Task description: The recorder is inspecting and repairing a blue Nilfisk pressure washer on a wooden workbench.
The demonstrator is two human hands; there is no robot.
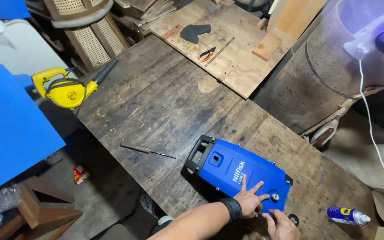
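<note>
The person's left hand is bare, its forearm unsleeved, with a broad black wristband wrapped snugly around the wrist at about seven o'clock from the knuckles. The right hand is bare too, no glove or ring visible.

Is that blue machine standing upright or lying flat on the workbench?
Lying flat. The blue machine rests face up on the workbench, with the left hand spread on its cover and the right hand beside it.

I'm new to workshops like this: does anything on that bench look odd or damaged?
The wooden table is worn and stained, with a pale chipped patch. The yellow blower hangs over its left edge. The left hand rests on the blue machine housing, which lies flat.
</note>
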